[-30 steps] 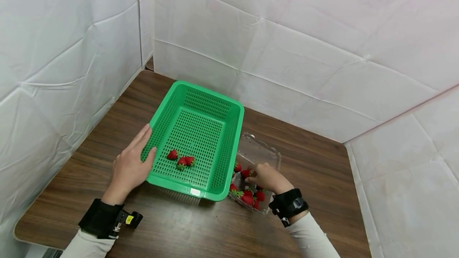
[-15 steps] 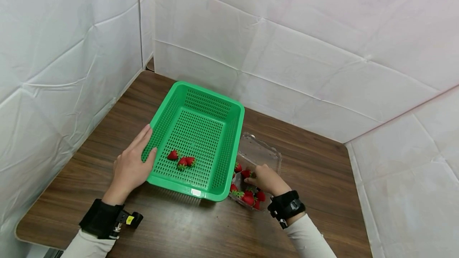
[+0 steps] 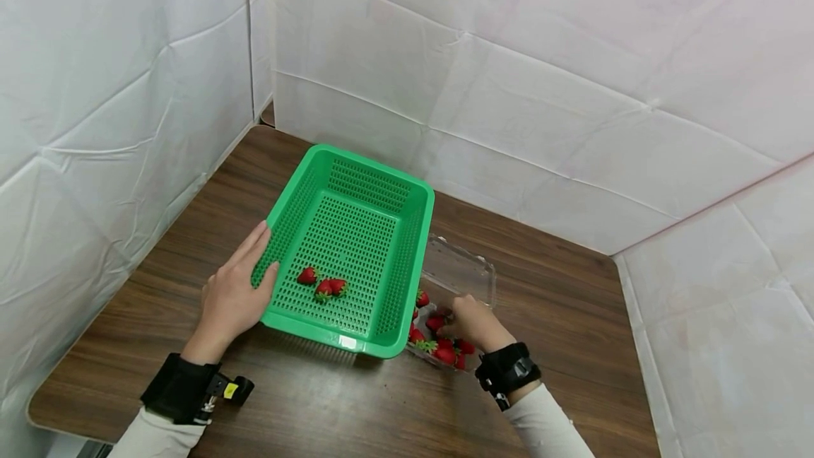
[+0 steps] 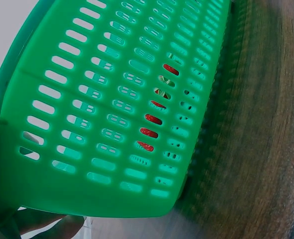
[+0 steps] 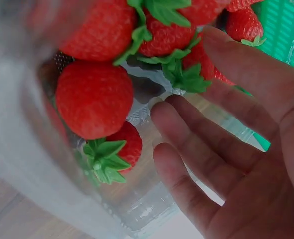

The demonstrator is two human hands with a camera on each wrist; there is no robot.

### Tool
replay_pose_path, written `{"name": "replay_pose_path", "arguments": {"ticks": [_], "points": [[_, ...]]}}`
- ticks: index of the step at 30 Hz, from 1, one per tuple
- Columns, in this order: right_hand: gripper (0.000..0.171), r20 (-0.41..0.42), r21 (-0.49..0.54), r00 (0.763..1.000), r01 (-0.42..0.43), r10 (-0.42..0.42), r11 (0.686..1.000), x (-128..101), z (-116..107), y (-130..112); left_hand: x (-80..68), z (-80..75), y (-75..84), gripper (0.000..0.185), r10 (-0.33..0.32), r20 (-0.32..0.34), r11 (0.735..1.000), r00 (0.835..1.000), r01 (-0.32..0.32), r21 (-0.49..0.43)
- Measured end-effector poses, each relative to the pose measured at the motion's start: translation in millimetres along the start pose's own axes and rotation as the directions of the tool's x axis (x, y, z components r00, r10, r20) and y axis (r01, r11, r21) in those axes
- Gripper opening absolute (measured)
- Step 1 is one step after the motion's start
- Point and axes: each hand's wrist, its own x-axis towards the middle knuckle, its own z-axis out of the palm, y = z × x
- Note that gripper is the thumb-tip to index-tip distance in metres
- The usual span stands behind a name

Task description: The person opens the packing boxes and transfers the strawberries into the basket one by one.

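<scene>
From your head cam: your left hand [image 3: 232, 295] is laid flat against the near-left wall of the green basket [image 3: 352, 181], fingers straight, thumb hooked over the rim, so it's bracing rather than gripping. The basket sits on the dark wood tabletop [image 3: 559, 316], and three strawberries [image 3: 322, 285] lie together on its floor near the front. Just right of the basket, touching its side, is the clear plastic punnet [image 3: 467, 271] with the rest of the berries [image 3: 439, 348] piled at its near end. Your right hand [image 3: 473, 321] is down in that punnet, right on top of the fruit.

Left wrist cam: pretty much all basket wall [image 4: 102, 99], seen from outside. You can catch bits of red through the slots [image 4: 152, 119], and your fingers [image 4: 47, 224] peek out under the bottom edge.

Right wrist cam: your right hand [image 5: 246, 149] is open, fingers [image 5: 197, 134] loosely spread and relaxed, not closed on anything. The fingertips are just beside a big strawberry [image 5: 94, 97] and a smaller one [image 5: 119, 149] under it, with more berries [image 5: 167, 32] stacked behind. Can't tell if a fingertip is actually touching any of them. A corner of the basket [image 5: 286, 30] shows top right.
</scene>
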Motion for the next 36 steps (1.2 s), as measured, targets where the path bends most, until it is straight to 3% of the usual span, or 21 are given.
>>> {"name": "replay_pose_path", "arguments": {"ticks": [11,21,31,36], "points": [[0.019,-0.010,-0.046,1.000,0.029,-0.030,0.998,-1,1,0,0.1,0.6,0.4,0.056,0.003,-0.004,1.000,1.000,-0.003,-0.001],[0.022,-0.035,-0.133,0.996,0.075,-0.081,0.988,-6,-1,-2,-0.3,0.4,0.4,0.057,-0.002,0.001,1.000,1.000,0.002,-0.001],[0.018,-0.054,-0.101,0.998,0.029,-0.034,0.994,-9,-1,1,-0.4,0.1,0.6,0.056,-0.005,0.009,1.000,1.000,0.005,0.001],[0.014,-0.062,-0.030,0.998,0.014,-0.016,0.999,-14,-13,-1,-0.4,0.8,-0.1,0.056,-0.002,0.004,1.000,1.000,0.002,0.003]]}}
